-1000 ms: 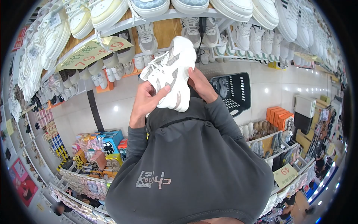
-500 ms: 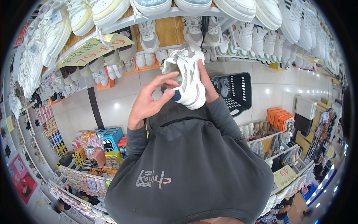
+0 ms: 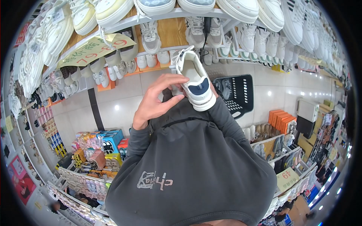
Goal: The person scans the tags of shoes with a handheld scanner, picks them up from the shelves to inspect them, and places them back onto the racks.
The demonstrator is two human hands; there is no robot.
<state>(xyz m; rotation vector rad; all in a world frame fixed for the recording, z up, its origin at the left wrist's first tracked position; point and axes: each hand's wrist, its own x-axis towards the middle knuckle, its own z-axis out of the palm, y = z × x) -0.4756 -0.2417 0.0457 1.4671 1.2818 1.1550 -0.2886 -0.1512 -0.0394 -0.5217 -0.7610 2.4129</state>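
Clearly, the white lace-up sneaker (image 3: pixel 203 99) with a navy heel patch sits between our 2 hands, heel towards us, long axis slanting away leftward. Our left hand (image 3: pixel 160 98), half open, meets its collar; our right hand (image 3: pixel 216 92) is mostly hidden, its grip unclear.

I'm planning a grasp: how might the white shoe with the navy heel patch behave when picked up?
The white shoe would probably stay stiff along its thick sole. Its open collar looks padded and may give when squeezed. The loose laces could flop about.
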